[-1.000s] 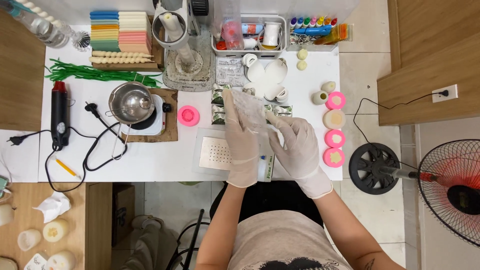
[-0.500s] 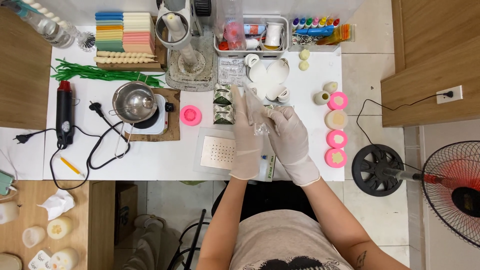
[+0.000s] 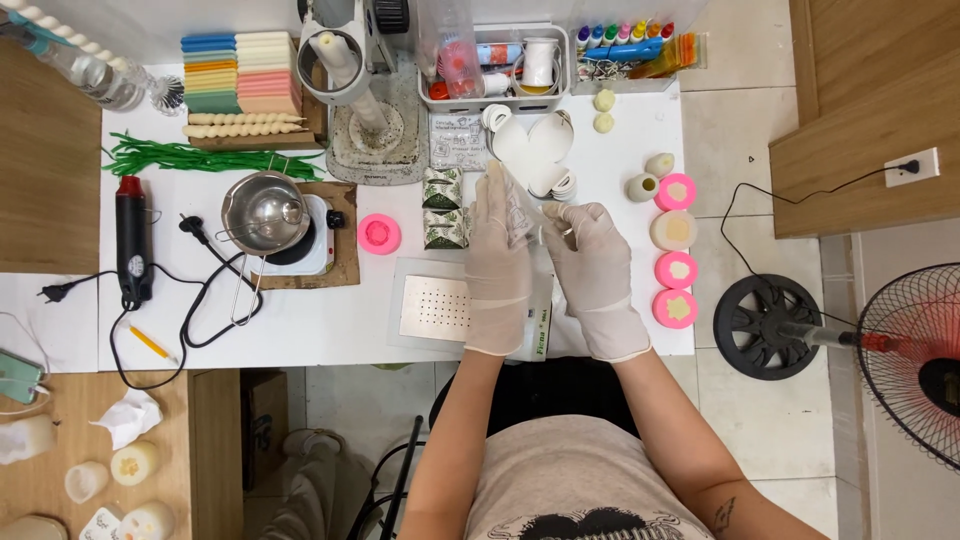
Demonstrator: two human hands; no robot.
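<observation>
- I looked down on a white table (image 3: 330,335) from above, with both hands in thin pale gloves.
- My left hand (image 3: 497,262) held a small clear plastic bag (image 3: 518,208) up over the middle of the table.
- The left fingers lay close together along the side of the bag, pinching it against the thumb.
- My right hand (image 3: 592,262) was just beside the left one, touching the same bag.
- The right fingertips were curled in and pinched the bag's edge. I could not tell if something small was inside the pinch.
- Under my wrists lay a flat grey plate with tiny holes (image 3: 437,308).
- Just left of the bag stood 2 little green leafy packs (image 3: 442,207).
- A round pink mold (image 3: 379,234) sat near them, and a shiny metal pot (image 3: 266,211) sat on a small hot plate further left.
- Behind the bag were white heart-shaped molds (image 3: 530,148).
- On my right, 3 pink molds (image 3: 676,270) and 1 pale one made a row along the table edge.
- To do this well, I think the bag needed soft, slow fingers, because thin plastic slips and tears.
- I judged it best to keep 1 hand holding steady and let the other hand do the small work.
- I also thought the bag should stay over the table, so that anything that dropped would land there.
</observation>
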